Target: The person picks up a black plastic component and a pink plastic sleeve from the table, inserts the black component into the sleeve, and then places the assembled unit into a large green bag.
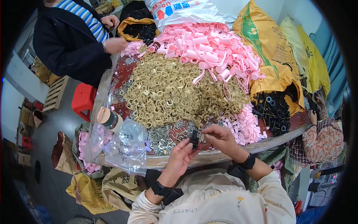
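Close to the table's near edge, my left hand (180,156) is closed around a small black plastic part (194,137), which stands up from between thumb and fingers. My right hand (222,141) is just to its right, thumb and forefinger pinched together beside the black part; whatever they hold is too small to make out. Beyond both hands lie loose silver metal clips (167,133) and a big heap of gold-coloured ring-like pieces (164,87). Small pale pink pieces (244,125) are piled at the right of my right hand.
Pink tubes with straps (209,48) are heaped at the far side. Black tubular parts (274,115) spill from a yellow sack (261,41). A bottle (110,118) and clear plastic bag (128,143) sit at left. One co-worker (67,41) stands far left; another (322,140) is right.
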Demonstrator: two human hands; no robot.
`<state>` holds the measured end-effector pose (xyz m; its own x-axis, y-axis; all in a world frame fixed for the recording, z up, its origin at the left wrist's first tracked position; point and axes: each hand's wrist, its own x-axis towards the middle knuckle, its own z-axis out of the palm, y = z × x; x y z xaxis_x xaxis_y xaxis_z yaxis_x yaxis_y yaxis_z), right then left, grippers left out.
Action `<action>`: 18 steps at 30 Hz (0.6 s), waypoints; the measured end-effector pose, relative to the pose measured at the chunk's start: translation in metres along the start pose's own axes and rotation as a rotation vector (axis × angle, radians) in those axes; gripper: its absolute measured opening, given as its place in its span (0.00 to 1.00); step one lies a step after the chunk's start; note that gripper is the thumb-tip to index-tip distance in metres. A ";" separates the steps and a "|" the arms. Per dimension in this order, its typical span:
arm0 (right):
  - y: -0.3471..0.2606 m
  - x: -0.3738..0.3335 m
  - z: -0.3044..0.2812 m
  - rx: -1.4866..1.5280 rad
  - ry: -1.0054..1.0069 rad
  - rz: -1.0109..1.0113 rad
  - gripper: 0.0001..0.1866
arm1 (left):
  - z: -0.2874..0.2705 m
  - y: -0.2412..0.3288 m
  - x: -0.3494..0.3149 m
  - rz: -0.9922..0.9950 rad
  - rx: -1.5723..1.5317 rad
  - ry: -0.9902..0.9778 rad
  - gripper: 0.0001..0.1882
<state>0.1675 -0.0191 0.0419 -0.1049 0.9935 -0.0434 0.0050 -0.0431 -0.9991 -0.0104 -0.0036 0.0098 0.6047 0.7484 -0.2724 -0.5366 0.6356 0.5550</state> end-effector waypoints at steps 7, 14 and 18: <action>-0.007 0.000 0.007 -0.061 -0.030 -0.182 0.05 | 0.003 -0.004 -0.003 -0.007 0.004 0.020 0.19; 0.000 -0.005 0.008 -0.178 -0.041 -0.246 0.05 | 0.004 -0.005 -0.003 0.001 -0.010 0.053 0.15; -0.005 -0.007 0.015 -0.320 0.026 -0.330 0.04 | 0.004 -0.006 -0.002 0.000 -0.033 0.062 0.15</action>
<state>0.1530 -0.0276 0.0473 -0.1279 0.9511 0.2813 0.2830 0.3068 -0.9087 -0.0065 -0.0100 0.0102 0.5681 0.7578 -0.3209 -0.5561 0.6410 0.5290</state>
